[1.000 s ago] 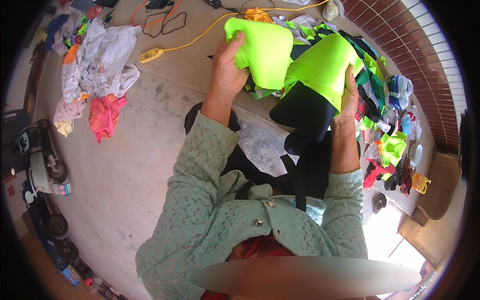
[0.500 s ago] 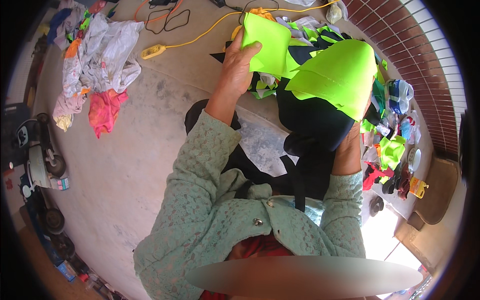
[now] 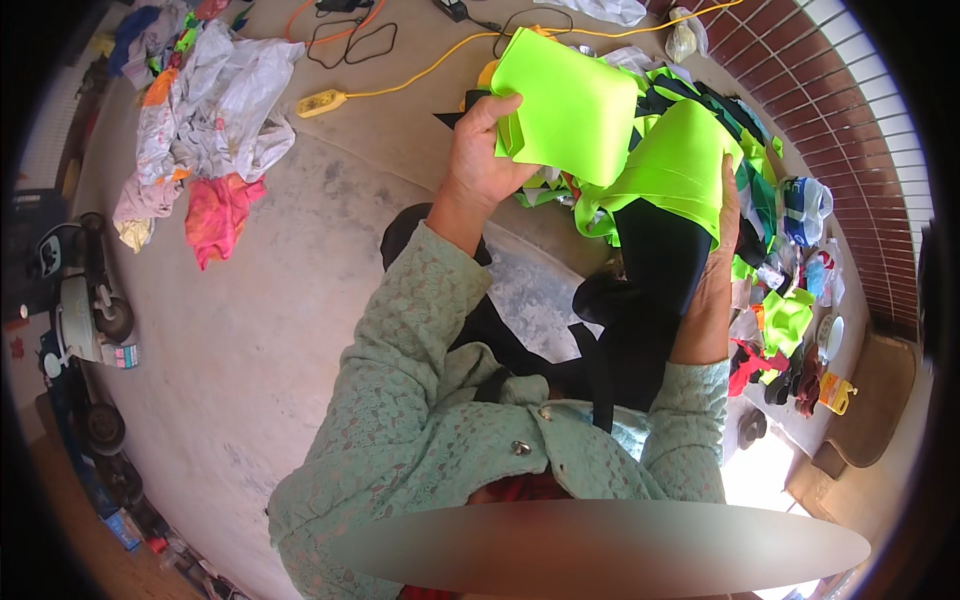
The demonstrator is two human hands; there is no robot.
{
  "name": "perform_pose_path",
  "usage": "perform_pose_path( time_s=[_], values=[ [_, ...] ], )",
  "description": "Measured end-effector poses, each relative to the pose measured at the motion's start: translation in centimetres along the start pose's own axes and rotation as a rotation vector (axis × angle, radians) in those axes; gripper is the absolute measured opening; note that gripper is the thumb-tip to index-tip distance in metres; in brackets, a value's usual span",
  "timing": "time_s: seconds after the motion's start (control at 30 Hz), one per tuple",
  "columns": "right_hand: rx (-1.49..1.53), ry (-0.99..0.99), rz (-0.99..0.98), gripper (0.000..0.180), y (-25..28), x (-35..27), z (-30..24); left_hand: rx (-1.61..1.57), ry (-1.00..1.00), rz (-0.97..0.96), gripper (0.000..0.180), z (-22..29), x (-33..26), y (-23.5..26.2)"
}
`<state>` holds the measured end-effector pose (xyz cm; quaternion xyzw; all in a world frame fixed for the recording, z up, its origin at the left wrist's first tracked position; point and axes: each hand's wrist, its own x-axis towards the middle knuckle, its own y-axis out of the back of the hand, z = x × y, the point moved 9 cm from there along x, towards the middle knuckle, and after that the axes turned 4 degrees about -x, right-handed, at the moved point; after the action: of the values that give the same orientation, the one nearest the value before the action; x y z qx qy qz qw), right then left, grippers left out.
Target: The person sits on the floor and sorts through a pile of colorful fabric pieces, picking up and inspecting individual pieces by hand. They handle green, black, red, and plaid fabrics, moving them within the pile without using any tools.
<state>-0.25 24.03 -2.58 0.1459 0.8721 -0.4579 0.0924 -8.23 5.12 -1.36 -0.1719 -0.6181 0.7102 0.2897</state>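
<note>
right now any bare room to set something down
Bare pale concrete floor: between grey wheeled machine and green lace left sleeve; also between yellow plastic power strip and left hand. Crowded: multicoloured fabric scraps beyond neon-green fabric sheets, toward brown tiled wall.

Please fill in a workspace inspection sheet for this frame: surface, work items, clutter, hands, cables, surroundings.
Surface: grey floor, stained in patches.
Work items: lime cloth on the left; more lime cloth draped beside it; whether joined, cannot tell.
Clutter: scrap pile at right; pink cloth at left.
Hands: left hand grips the lime cloth, thumb on top; right hand at the other's edge, fingers partly hidden.
Cables: yellow cable, orange cable.
Surroundings: tiled wall.
</note>
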Motion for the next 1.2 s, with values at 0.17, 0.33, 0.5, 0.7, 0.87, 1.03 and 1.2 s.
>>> perform_pose_path(
  time_s=[0.17,0.33,0.5,0.7,0.87,1.03,1.2],
  values=[
    [-0.136,-0.027,0.078,0.041,2.3,1.0,0.4,-0.027,0.016,-0.023,0.039,-0.6,0.0,-0.3],
    [-0.152,0.166,0.051,0.040,3.9,1.5,-3.1,0.025,0.026,-0.050,0.039,-0.7,0.0,0.0],
    [-0.326,0.469,0.333,0.038,7.7,0.4,-8.5,0.193,-0.103,0.205,0.037,0.4,0.9,2.6],
    [-0.214,0.532,0.338,0.038,8.2,-0.5,-9.5,0.338,-0.207,0.568,0.031,1.2,3.3,7.3],
    [-0.117,0.307,0.017,0.041,7.4,0.6,-8.0,0.256,-0.178,0.474,0.030,0.0,8.3,8.4],
    [0.077,0.381,-0.124,0.045,5.5,-0.8,-7.7,1.057,-0.320,0.671,0.042,0.8,7.1,6.1],
    [0.039,0.368,-0.319,0.044,4.3,-1.1,-6.7,1.030,0.417,0.178,0.058,-8.6,5.8,4.7]
  ],
)
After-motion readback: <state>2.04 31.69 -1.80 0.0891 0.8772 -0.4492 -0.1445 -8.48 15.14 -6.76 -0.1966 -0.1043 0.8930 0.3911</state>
